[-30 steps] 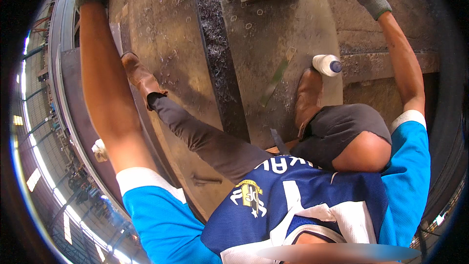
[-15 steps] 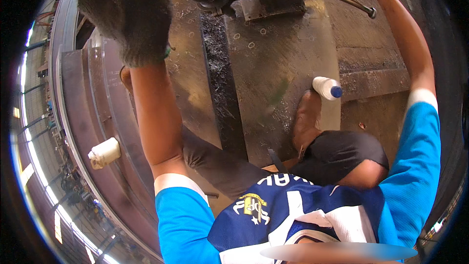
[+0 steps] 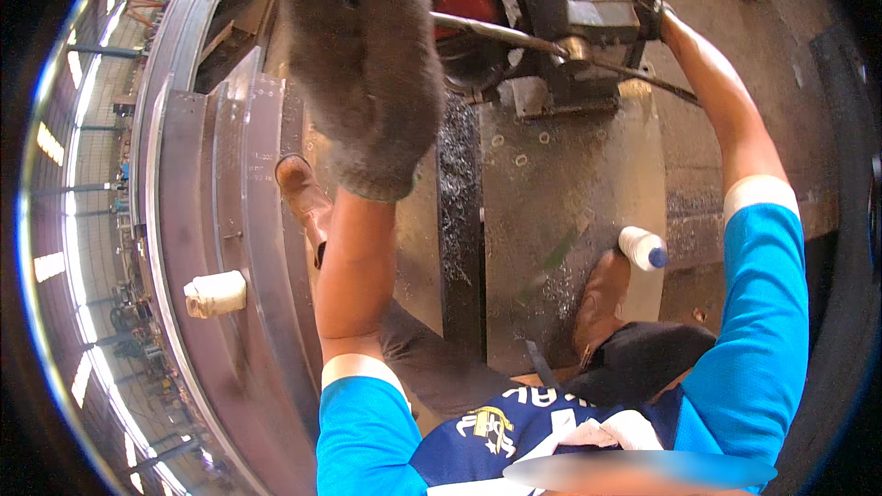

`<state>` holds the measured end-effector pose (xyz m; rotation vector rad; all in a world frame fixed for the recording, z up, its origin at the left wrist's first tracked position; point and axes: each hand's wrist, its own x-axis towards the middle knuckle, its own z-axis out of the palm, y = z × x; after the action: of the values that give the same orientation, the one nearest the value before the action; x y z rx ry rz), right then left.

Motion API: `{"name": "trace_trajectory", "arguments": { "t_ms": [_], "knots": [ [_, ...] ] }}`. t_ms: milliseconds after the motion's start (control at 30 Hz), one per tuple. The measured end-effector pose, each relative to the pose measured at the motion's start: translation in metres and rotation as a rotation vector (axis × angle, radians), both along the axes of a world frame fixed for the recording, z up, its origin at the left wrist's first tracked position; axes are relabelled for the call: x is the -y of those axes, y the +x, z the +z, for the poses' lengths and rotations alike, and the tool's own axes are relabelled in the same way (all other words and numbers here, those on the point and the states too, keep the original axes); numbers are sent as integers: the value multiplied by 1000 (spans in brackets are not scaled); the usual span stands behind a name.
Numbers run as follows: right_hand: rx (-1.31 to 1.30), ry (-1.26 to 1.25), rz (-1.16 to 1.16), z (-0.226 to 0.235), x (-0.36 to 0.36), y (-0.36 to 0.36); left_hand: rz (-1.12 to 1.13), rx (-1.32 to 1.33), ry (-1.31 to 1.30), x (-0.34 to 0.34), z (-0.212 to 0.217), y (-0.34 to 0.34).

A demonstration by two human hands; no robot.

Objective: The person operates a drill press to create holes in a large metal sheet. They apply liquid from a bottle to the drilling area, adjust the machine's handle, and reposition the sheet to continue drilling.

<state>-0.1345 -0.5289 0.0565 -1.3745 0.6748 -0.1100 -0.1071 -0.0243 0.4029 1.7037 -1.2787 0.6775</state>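
Left hand (image 3: 367, 64) in a thick grey glove, raised near the camera, fingers curled together near a thin metal lever (image 3: 501, 34); grasp not clear enough to tell. Lever's long axis running from the glove rightward and slightly down to the grey drill machine (image 3: 579, 18), standing at the far end of the steel plate (image 3: 570, 184). Right hand (image 3: 654, 20), gloved, resting against the machine's right side, mostly hidden, grip impossible to tell; white bottle with blue cap (image 3: 641, 248) lying beside a brown boot (image 3: 602, 298), cap pointing right.
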Motion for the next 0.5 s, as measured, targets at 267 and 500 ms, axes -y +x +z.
{"name": "trace_trajectory", "arguments": {
  "t_ms": [267,500],
  "knots": [
    [-384,-915,507,138,-84,-118,-258,-369,-168,-21,-30,11],
    [-504,-1151,642,215,-166,-197,-141,-337,-29,-59,-15,5]
  ]
}}
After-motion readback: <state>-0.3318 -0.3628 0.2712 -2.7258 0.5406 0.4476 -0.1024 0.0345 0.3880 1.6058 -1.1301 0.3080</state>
